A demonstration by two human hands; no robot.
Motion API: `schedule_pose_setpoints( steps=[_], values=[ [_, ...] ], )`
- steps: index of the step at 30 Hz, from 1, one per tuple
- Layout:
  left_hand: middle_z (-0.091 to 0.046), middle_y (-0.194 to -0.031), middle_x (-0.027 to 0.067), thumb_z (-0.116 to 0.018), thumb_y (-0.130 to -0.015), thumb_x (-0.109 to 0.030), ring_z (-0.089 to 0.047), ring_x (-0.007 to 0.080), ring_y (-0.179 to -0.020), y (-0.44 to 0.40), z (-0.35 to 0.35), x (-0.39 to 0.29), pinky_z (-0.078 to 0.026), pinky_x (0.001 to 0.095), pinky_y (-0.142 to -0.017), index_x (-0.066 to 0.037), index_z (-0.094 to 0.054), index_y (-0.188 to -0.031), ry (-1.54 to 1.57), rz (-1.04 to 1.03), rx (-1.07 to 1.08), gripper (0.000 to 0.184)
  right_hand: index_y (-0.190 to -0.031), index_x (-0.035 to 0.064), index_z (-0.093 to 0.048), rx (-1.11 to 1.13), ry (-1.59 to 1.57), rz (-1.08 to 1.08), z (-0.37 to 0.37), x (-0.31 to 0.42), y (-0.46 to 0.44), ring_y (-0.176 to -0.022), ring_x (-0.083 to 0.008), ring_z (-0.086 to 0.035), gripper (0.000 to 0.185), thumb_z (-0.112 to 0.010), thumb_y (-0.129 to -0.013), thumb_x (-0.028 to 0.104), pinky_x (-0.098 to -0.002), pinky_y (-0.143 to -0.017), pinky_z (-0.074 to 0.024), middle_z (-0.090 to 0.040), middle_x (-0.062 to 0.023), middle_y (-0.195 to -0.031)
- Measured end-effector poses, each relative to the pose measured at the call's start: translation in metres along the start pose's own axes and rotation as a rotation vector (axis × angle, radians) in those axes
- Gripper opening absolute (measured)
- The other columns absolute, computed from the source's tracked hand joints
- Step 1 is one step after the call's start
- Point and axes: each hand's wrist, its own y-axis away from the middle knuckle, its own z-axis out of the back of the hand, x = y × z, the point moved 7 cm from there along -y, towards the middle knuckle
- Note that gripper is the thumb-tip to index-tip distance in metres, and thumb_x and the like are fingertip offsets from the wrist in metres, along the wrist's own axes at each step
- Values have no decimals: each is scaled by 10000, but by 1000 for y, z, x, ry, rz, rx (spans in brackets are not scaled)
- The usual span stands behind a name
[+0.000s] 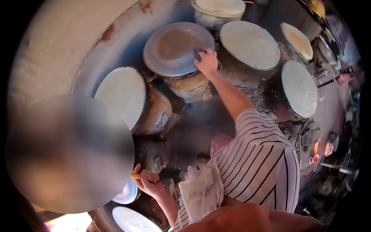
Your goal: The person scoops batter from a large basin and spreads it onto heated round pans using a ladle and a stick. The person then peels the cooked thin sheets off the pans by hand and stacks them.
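My right hand [207,62] reaches out to a round metal griddle [176,46]. Its fingers press a dark, crumpled wad [198,53], perhaps a cloth or scourer, against the griddle's edge. The griddle surface is bare, with a brownish middle, and sits on a round stove base [189,86]. Lower down at the left, my left hand [151,183] is closed around a light wooden handle [135,176]. Whatever the handle belongs to is hidden behind a blurred disc. A pale round pan [126,193] shows partly beside that hand.
Around me stand several more round griddles coated with pale sheets, among them a left one [121,94], an upper one [250,44] and a right one [299,89]. A stack of flatbreads [219,7] is at the top. A pink container [322,149] stands far right.
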Motion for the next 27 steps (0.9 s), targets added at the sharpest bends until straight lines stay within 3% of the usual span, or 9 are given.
schedule_pose_setpoints(
  steps=[1,4,6,10,14,18,22,24,27],
  values=[
    [-329,-587,-44,-483,-848,14,-238,28,-434,28,-84,39,-191,187,-357,14,-496,-1166,-74,-13,117,317,-847,104,-655,46,-10,16,2,-73,12,-883,-332,-537,207,-624,-709,255,-426,-721,-483,-579,-120,-969],
    [-341,-589,-49,-483,-855,7,-249,23,-440,34,-186,73,-204,185,-369,7,-494,-1162,-93,92,306,307,-796,113,-628,508,-226,274,70,-62,85,-896,-315,-528,172,-636,-702,256,-427,-733,-477,-544,-108,-914],
    [-352,-581,-45,-476,-846,20,-257,26,-438,47,-254,100,-210,185,-371,0,-494,-1148,-110,178,410,303,-925,131,-680,580,-349,-5,143,-115,153,-984,-305,-521,286,-698,-664,248,-406,-838,-470,-550,-81,-1094],
    [-354,-577,-36,-463,-836,32,-257,30,-437,80,-358,160,-221,191,-374,-9,-510,-1148,-251,389,676,318,-908,109,-685,448,129,-616,315,-235,265,-959,-333,-538,295,-683,-641,233,-436,-842,-464,-578,-112,-1047],
    [-332,-565,-40,-454,-854,25,-249,37,-432,122,-434,221,-231,201,-378,-31,-526,-1165,-379,587,917,324,-910,108,-675,248,596,-838,449,-291,324,-1009,-318,-501,257,-669,-676,215,-414,-853,-451,-568,-70,-1091],
    [-359,-573,-35,-463,-852,34,-268,36,-438,186,-452,256,-254,209,-393,-21,-540,-1135,-331,624,978,299,-1015,161,-665,183,970,-989,566,-409,348,-1064,-290,-501,327,-684,-695,222,-425,-883,-440,-536,-31,-1210],
    [-405,-605,-23,-490,-850,32,-304,33,-451,180,-451,256,-280,208,-412,-2,-536,-1111,-419,645,977,267,-1176,222,-590,214,959,-1274,578,-395,372,-1238,-302,-432,545,-727,-648,224,-439,-991,-386,-456,-85,-1365],
    [-422,-615,-24,-513,-856,15,-337,35,-457,160,-436,253,-287,206,-415,-9,-532,-1142,-470,626,928,287,-1049,132,-645,51,1025,-1083,573,-381,355,-1141,-325,-511,405,-719,-655,198,-438,-962,-402,-564,-153,-1208],
    [-510,-673,-19,-584,-860,-60,-448,41,-528,134,-383,251,-368,213,-470,-64,-575,-1188,-599,607,948,329,-856,71,-605,18,724,-679,481,-374,241,-835,-283,-555,102,-632,-759,73,-413,-770,-446,-597,-76,-900]
  ],
)
